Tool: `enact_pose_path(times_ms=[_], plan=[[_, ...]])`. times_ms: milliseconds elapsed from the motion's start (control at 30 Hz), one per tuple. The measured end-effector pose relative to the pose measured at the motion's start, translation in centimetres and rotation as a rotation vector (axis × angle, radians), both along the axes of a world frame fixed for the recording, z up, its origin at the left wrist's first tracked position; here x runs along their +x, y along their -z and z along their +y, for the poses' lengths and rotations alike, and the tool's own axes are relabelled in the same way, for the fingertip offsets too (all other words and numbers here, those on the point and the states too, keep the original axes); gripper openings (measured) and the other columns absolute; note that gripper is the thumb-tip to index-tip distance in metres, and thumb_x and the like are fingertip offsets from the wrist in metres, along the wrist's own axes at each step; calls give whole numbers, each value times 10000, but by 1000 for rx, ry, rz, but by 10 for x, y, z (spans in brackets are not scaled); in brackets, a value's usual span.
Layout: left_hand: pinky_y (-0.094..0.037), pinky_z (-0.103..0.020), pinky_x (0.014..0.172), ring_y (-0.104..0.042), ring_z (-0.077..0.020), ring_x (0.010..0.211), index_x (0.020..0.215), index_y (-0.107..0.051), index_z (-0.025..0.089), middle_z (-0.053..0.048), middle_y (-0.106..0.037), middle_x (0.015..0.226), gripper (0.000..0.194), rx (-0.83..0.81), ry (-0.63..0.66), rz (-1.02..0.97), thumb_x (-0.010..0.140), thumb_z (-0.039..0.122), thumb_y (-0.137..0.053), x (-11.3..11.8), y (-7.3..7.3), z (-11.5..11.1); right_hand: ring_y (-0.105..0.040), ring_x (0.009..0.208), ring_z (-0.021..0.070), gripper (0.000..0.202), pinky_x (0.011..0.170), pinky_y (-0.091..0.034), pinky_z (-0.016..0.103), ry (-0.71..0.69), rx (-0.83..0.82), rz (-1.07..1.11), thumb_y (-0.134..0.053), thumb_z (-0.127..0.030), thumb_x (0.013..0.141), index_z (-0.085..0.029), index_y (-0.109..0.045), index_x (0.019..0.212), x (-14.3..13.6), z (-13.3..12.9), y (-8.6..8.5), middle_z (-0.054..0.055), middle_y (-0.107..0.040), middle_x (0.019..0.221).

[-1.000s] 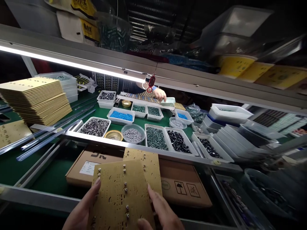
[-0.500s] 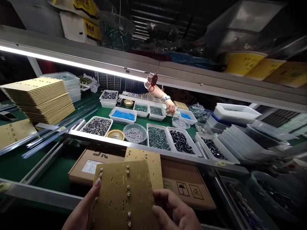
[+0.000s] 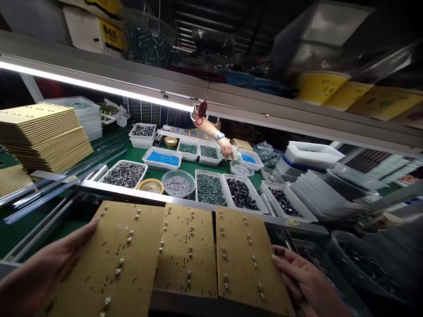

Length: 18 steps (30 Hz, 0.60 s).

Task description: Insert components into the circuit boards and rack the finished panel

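Boards stand side by side at the near edge of the head view, studded faces up. The left hand (image 3: 49, 268) clasps the left board (image 3: 115, 259) along its outer edge, thumb at the rim and fingers hidden behind, probably to spare the metal studs. The right hand (image 3: 307, 277) pinches the outer edge of the right board (image 3: 251, 259) between thumb and fingers, which leaves its face uncovered. No hand touches the middle board (image 3: 187, 251); a narrow gap parts it from the right one, and what bears it is unclear. Beyond the front rail (image 3: 244, 211), trays of green parts (image 3: 211, 189) and black parts (image 3: 241, 193) sit separately, seemingly to prevent mixing. A tall board stack (image 3: 49, 141) stands aside on the left, likely to leave the trays accessible. Across the bench, a co-worker's hand (image 3: 226, 149) reaches down among the far trays.
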<state>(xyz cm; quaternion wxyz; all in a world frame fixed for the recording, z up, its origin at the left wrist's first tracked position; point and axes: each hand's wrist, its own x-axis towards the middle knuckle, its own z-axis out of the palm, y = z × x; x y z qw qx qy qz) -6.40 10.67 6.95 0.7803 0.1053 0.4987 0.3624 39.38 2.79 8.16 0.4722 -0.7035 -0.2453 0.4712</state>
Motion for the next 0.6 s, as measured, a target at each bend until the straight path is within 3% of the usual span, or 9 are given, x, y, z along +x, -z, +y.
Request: enact_pose_path(times_ms=[133, 233, 367, 467, 600], plan=[[-519, -709, 897, -716, -472, 936, 1515, -319, 160, -109, -800, 917, 1000, -151, 104, 14, 704, 435, -836, -11, -12, 23, -204, 394, 9, 459, 407, -158, 135, 11, 8, -36, -832, -425, 563, -176, -559, 836, 11, -1, 20, -83, -491, 493], [-534, -692, 858, -728, -444, 918, 1455, -389, 149, -84, -802, 864, 819, -25, 131, 196, 788, 433, -770, -4, -12, 33, -201, 393, 15, 428, 407, -161, 146, 1, 43, -65, -817, -415, 566, -180, -543, 796, 6, 2, 22, -96, -456, 474], [-598, -504, 798, -742, -352, 913, 1365, -472, 179, -15, -799, 828, 518, 158, 148, 319, 920, 392, -629, 5, -3, 42, -198, 412, 25, 360, 424, -155, 154, -35, 72, -97, -787, -402, 639, -175, -548, 784, 1, 3, 14, -100, -421, 473], [-605, -431, 785, -743, -330, 914, 1308, -518, 188, -6, -800, 859, 453, 210, 174, 313, 908, 357, -649, 7, 3, 47, -210, 417, 25, 336, 425, -153, 154, -50, 68, -95, -778, -389, 670, -171, -560, 804, 2, 2, 14, -85, -453, 519], [-608, -405, 758, -745, -326, 911, 1299, -528, 171, -17, -800, 886, 440, 272, 191, 332, 918, 364, -636, 10, 2, 50, -212, 406, 20, 373, 412, -160, 148, -42, 46, -82, -814, -385, 617, -177, -550, 779, 4, 3, 17, -89, -442, 513]])
